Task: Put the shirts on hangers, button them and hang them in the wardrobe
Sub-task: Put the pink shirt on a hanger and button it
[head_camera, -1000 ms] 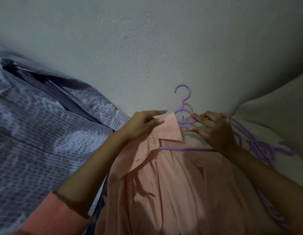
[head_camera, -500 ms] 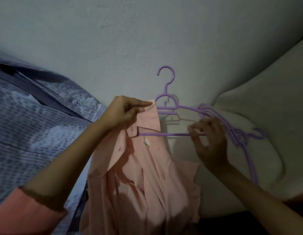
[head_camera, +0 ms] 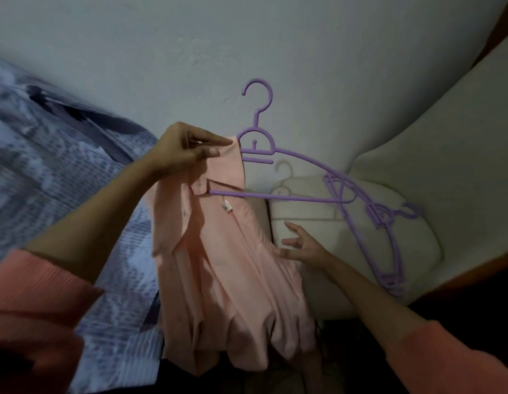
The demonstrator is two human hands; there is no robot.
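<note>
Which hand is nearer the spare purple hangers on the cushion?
Right. The right hand hovers open just left of the spare hangers; the left hand is farther off, holding the pink shirt.

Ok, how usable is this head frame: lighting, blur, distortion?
Head view: dim, bluish light; the purple hanger casts a faint shadow on the cream cushion; the patterned bedding and near left sleeve are motion-smeared; wide-angle bending curves the edges.

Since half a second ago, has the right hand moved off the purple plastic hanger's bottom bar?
Yes. The right hand dropped below the purple plastic hanger bar, open beside the peach shirt.
</note>
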